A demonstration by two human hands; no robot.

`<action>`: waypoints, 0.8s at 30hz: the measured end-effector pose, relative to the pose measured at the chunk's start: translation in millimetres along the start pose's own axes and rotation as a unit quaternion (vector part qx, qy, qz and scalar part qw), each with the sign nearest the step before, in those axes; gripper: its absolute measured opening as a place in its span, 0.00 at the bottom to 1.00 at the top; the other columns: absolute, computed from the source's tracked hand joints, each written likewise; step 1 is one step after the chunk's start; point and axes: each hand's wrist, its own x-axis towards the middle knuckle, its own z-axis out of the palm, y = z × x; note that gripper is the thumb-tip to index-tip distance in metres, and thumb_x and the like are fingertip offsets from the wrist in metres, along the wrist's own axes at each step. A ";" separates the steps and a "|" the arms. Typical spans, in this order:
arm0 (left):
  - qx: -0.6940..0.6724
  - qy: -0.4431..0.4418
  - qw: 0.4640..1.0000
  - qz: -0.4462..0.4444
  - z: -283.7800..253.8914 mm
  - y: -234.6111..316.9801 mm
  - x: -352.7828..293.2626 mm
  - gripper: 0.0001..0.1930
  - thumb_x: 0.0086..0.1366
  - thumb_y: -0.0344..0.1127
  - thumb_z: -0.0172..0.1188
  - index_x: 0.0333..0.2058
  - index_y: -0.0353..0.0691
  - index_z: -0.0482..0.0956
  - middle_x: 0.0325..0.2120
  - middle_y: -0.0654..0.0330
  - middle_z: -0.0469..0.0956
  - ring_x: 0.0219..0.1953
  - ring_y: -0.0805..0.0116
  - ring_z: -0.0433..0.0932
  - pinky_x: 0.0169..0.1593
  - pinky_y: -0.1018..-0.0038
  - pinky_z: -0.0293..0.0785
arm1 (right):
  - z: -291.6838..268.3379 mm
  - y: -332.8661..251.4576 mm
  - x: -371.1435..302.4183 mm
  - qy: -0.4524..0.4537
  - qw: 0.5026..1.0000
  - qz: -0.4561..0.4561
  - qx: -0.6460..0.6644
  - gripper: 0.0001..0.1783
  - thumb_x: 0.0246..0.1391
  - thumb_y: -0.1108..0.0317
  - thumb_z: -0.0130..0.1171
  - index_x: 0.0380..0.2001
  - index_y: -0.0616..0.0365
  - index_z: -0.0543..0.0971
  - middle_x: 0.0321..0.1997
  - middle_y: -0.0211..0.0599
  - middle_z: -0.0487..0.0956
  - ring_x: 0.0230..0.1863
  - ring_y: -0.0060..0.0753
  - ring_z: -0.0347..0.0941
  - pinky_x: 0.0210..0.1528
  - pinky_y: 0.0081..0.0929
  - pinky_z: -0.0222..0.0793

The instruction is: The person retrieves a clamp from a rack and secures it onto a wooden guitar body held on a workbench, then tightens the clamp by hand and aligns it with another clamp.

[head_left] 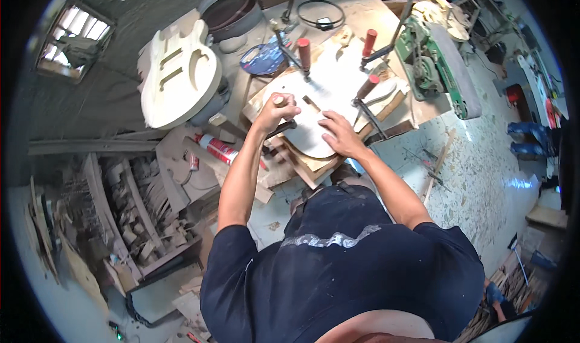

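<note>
A pale guitar body (pixel 309 139) lies flat on a wooden board on the bench, with a small slot cut in it. Red-handled bar clamps stand around it: one at the far side (pixel 304 56), another at the far right (pixel 369 43), a third at the right edge (pixel 367 88). At the near left edge, my left hand (pixel 277 112) is wrapped round the handle of one more clamp (pixel 281 129); most of that handle is hidden. My right hand (pixel 341 134) rests on the body near the slot, fingers stretched out and holding nothing.
Another guitar body (pixel 181 80) with cutouts stands at the left. A glue bottle (pixel 217 148) lies beside wood strips near my left forearm. To the right is a green belt sander (pixel 432 65). A rack of wood offcuts (pixel 136 216) stands lower left.
</note>
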 end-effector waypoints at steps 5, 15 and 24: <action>0.018 0.166 0.986 0.005 28.9 -11.2 -5.5 0.17 0.58 0.35 0.70 0.18 0.44 0.68 0.13 0.71 0.65 0.17 0.80 0.62 0.23 0.77 0.57 | -1.1 -0.2 -3.3 -0.002 1.000 0.014 -0.003 0.21 0.54 0.66 0.62 0.52 0.54 0.76 0.66 0.46 0.68 0.69 0.53 0.60 0.69 0.46 0.57; 0.043 0.306 0.948 0.078 35.0 -12.9 4.2 0.19 0.62 0.31 0.64 0.15 0.42 0.66 0.12 0.70 0.64 0.15 0.79 0.59 0.21 0.77 0.55 | -3.1 1.5 -2.3 0.018 1.000 0.001 -0.010 0.21 0.53 0.67 0.63 0.52 0.54 0.77 0.65 0.45 0.70 0.69 0.53 0.61 0.68 0.46 0.58; -0.032 0.156 0.987 0.023 20.0 -6.6 1.7 0.19 0.59 0.34 0.67 0.16 0.45 0.65 0.12 0.69 0.66 0.15 0.79 0.63 0.21 0.78 0.57 | -3.8 0.4 -1.4 0.009 1.000 0.012 -0.004 0.21 0.54 0.66 0.62 0.52 0.54 0.76 0.65 0.46 0.69 0.69 0.53 0.60 0.69 0.47 0.57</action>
